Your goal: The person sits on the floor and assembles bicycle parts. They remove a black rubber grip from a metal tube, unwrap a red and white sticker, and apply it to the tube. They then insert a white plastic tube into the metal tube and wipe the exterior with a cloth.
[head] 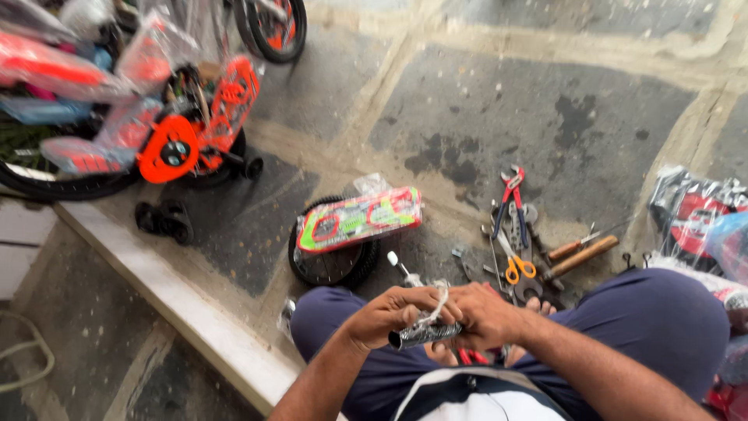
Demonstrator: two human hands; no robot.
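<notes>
I sit on a stone floor with my knees apart. Both hands meet in front of my lap on a short metal tube wrapped in clear plastic (425, 334). My left hand (389, 313) grips its left end and pinches a strip of the clear wrap (436, 306) that loops up between the hands. My right hand (487, 316) closes over the tube's right end. A red-handled tool (471, 357) lies under my hands by my bare foot.
A small black wheel (333, 263) with a plastic-wrapped green and red part (360, 219) lies ahead. Pliers (510, 195), orange-handled scissors (516, 265), spanners and a wooden-handled hammer (580, 256) lie to the right. Orange children's bicycle (183, 136) far left; wrapped parts (693, 214) at right.
</notes>
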